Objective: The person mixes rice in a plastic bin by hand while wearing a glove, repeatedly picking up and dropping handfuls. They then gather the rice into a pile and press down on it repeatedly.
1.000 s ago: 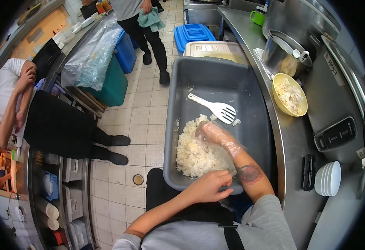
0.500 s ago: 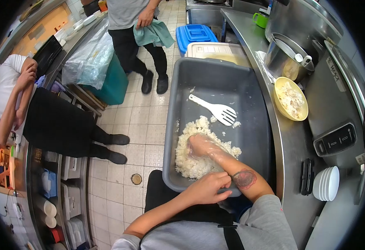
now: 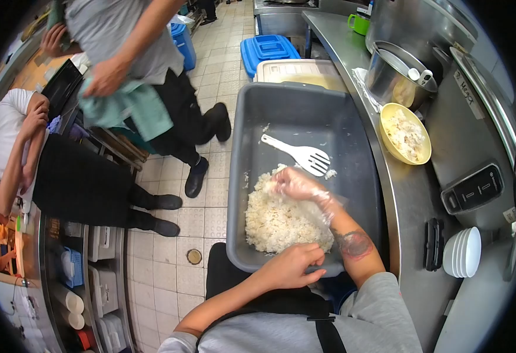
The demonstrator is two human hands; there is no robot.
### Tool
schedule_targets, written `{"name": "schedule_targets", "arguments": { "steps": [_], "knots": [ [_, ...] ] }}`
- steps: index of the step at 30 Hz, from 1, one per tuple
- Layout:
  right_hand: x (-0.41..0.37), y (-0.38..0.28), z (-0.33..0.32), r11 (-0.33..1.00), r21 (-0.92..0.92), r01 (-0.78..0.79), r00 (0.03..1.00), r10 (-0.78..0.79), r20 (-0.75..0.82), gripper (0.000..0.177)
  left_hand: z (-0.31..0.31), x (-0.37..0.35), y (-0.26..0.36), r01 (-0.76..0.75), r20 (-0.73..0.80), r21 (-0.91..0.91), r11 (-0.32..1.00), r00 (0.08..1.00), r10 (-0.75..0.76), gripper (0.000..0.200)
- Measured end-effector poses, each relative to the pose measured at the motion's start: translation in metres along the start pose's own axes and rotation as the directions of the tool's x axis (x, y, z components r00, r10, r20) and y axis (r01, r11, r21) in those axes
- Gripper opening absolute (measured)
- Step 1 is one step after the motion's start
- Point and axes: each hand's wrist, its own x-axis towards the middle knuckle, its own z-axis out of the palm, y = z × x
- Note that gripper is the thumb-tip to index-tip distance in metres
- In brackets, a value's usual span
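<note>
Fingertips (image 3: 274, 187) of right hand (image 3: 297, 183) down at rice (image 3: 286, 226)

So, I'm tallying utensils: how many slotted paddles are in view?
1: the white paddle, lying in the grey tub, beyond the heaped rice. Others could be hidden inside the steel pot.

The right hand (image 3: 300, 185), in a clear plastic glove, has its fingers (image 3: 276, 185) at the upper edge of the rice (image 3: 284, 220) in a gray tub (image 3: 352, 135). Just beyond those fingers lies a white slotted spatula (image 3: 299, 154). Nearer the wearer, the bare left hand (image 3: 294, 266) is at the near rim, fingers loosely curled. Right of both, a yellow bowl (image 3: 405, 134) sits on the steel tabletop (image 3: 414, 217).
</note>
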Motion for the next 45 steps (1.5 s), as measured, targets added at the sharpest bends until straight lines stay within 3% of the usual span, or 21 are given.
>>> {"name": "schedule_targets", "arguments": {
  "steps": [1, 3, 4, 7, 8, 11, 14, 17, 20, 23, 26, 29, 32, 35, 38, 45],
  "knots": [
    [0.006, 0.031, 0.006, 0.950, 0.309, 0.035, 0.999, -0.023, -0.042, 0.040, 0.000, 0.000, 0.000, 0.000, -0.001, -0.006, 1.000, 1.000, 0.000, 0.022],
    [-0.013, 0.012, -0.011, 0.869, 0.494, 0.020, 0.988, 0.058, -0.143, 0.043, 0.001, 0.000, -0.001, -0.005, 0.002, -0.010, 1.000, 1.000, 0.005, 0.022],
    [-0.017, 0.016, -0.007, 0.800, 0.584, 0.133, 0.966, 0.028, -0.258, 0.041, 0.002, 0.000, -0.003, -0.008, 0.005, -0.008, 1.000, 1.000, 0.008, 0.022],
    [0.004, 0.063, -0.004, 0.547, 0.802, 0.239, 0.970, -0.092, -0.226, 0.045, 0.001, 0.000, -0.003, -0.007, 0.007, -0.010, 1.000, 1.000, 0.008, 0.022],
    [-0.006, 0.022, -0.020, 0.440, 0.897, 0.033, 0.996, 0.060, -0.066, 0.038, 0.001, 0.000, -0.002, -0.005, 0.006, -0.012, 1.000, 1.000, 0.005, 0.022],
    [-0.014, 0.013, -0.020, 0.360, 0.930, 0.077, 0.996, 0.022, -0.091, 0.031, 0.001, 0.000, -0.002, -0.006, 0.005, -0.001, 1.000, 1.000, 0.006, 0.022],
    [-0.011, 0.020, -0.021, 0.358, 0.928, 0.106, 0.988, -0.147, -0.056, 0.031, 0.002, 0.000, -0.004, -0.025, -0.004, 0.003, 1.000, 1.000, 0.025, 0.022],
    [-0.009, 0.022, -0.019, 0.353, 0.913, 0.206, 0.973, -0.174, -0.152, 0.034, 0.001, 0.001, -0.002, -0.021, 0.003, 0.009, 1.000, 1.000, 0.021, 0.022],
    [-0.015, 0.014, -0.012, 0.314, 0.917, 0.248, 0.953, 0.089, -0.288, 0.030, 0.000, 0.001, 0.000, -0.016, 0.008, 0.000, 1.000, 1.000, 0.016, 0.022],
    [-0.025, 0.002, -0.022, 0.345, 0.906, 0.246, 0.967, -0.017, -0.256, 0.037, 0.001, 0.001, -0.001, -0.012, 0.008, 0.001, 1.000, 1.000, 0.012, 0.022],
    [-0.014, 0.014, -0.022, 0.275, 0.941, 0.195, 0.980, -0.095, -0.176, 0.044, 0.001, 0.001, -0.002, -0.009, 0.011, 0.007, 1.000, 1.000, 0.009, 0.021],
    [-0.020, 0.007, -0.025, 0.312, 0.905, 0.290, 0.950, -0.209, -0.232, 0.046, 0.000, 0.001, -0.001, -0.006, 0.022, 0.010, 1.000, 1.000, 0.005, 0.021],
    [-0.023, 0.002, -0.027, 0.115, 0.958, 0.264, 0.927, -0.305, -0.218, 0.043, 0.000, 0.001, 0.000, -0.013, 0.017, 0.001, 1.000, 1.000, 0.013, 0.021],
    [-0.016, 0.008, -0.027, -0.009, 0.987, 0.161, 0.927, -0.341, -0.154, 0.025, 0.000, 0.000, 0.000, -0.031, -0.002, 0.020, 0.999, 1.000, 0.031, 0.021],
    [-0.018, 0.004, -0.025, 0.126, 0.964, 0.235, 0.967, -0.131, -0.219, 0.025, -0.001, 0.001, 0.002, -0.037, -0.004, 0.022, 0.999, 0.999, 0.037, 0.021],
    [-0.022, -0.002, -0.033, 0.307, 0.920, 0.244, 0.970, -0.093, -0.227, 0.028, -0.002, 0.002, 0.004, -0.073, -0.020, 0.015, 0.997, 0.997, 0.073, 0.022]
  ]
}}
